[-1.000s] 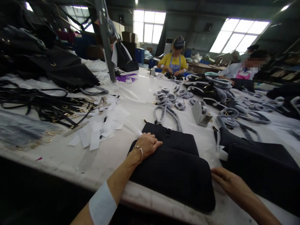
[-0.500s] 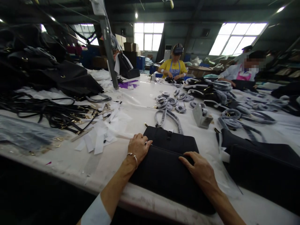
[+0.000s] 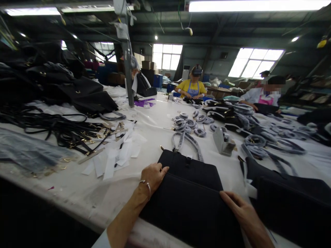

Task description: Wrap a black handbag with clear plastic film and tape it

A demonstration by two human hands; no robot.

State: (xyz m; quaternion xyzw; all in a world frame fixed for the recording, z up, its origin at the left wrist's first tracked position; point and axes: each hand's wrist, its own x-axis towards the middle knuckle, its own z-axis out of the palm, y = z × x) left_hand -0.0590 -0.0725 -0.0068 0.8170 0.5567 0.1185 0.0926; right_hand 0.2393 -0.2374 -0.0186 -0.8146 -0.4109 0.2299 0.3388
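A big white worktop [image 3: 155, 127] fills the room. A flat black bag [image 3: 191, 196] lies on it at the near edge, with its grey wrapped straps [image 3: 187, 141] stretched out behind it. Another black bag [image 3: 289, 199] lies just beside it on the right. White paper strips [image 3: 116, 155] are scattered to the left. Past them lies a tangle of thin black straps [image 3: 57, 129] with gold clips, and a heap of black bags [image 3: 64, 89] sits farther back. Small grey rolled coils [image 3: 190, 122] lie in the middle, near a grey tape holder [image 3: 222, 141]. More wrapped straps [image 3: 269, 137] cover the right side.
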